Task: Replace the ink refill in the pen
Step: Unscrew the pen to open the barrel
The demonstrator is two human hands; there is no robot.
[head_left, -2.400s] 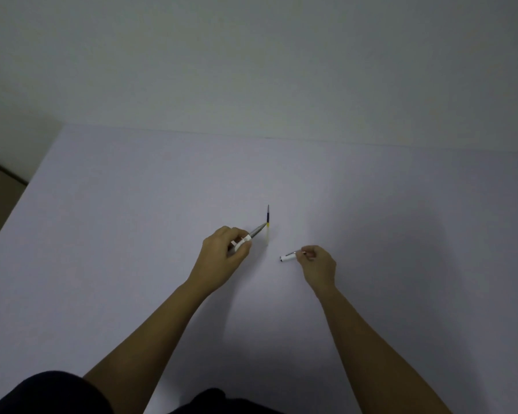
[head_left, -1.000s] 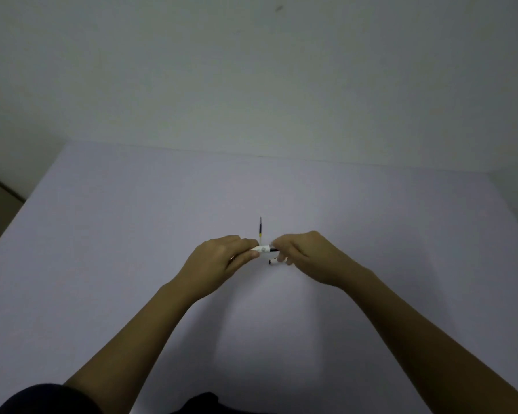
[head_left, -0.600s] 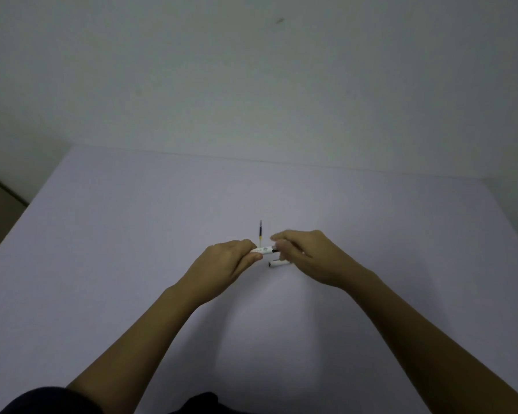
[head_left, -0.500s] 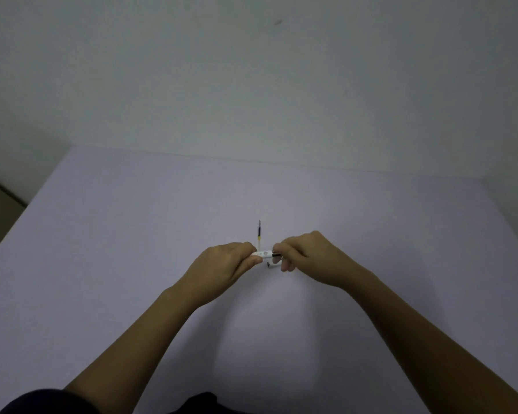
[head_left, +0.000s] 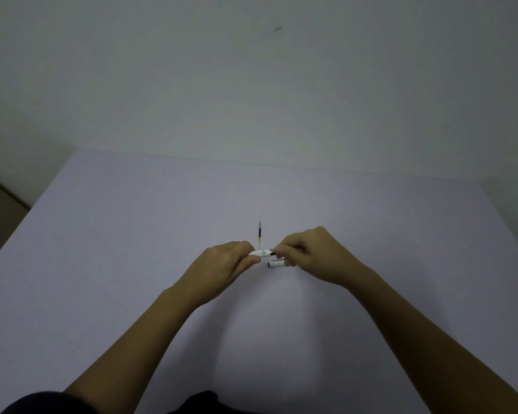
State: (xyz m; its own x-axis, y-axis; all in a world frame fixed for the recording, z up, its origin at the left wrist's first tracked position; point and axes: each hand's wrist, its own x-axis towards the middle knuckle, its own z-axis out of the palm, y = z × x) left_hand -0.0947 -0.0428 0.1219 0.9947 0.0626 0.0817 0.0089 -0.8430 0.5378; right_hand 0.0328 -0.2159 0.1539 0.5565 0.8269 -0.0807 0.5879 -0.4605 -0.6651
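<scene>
Two hands at mid-bench (head_left: pixel 132 264): left hand (head_left: pixel 222 265) grip closed around white pen barrel (head_left: pixel 262 253), right hand (head_left: pixel 311 253) pinching its tip section, spare refill (head_left: pixel 260 234) just beyond; best twisted coaxially, barrel steadied.

Table (head_left: pixel 132 264): pale lavender top, plain, far edge against a wall. Ink refill (head_left: pixel 259 234) lies on it near centre, pointing away, dark far end, yellowish near end. White pen cap (head_left: pixel 275 264) lies just right of and nearer than the refill.
</scene>
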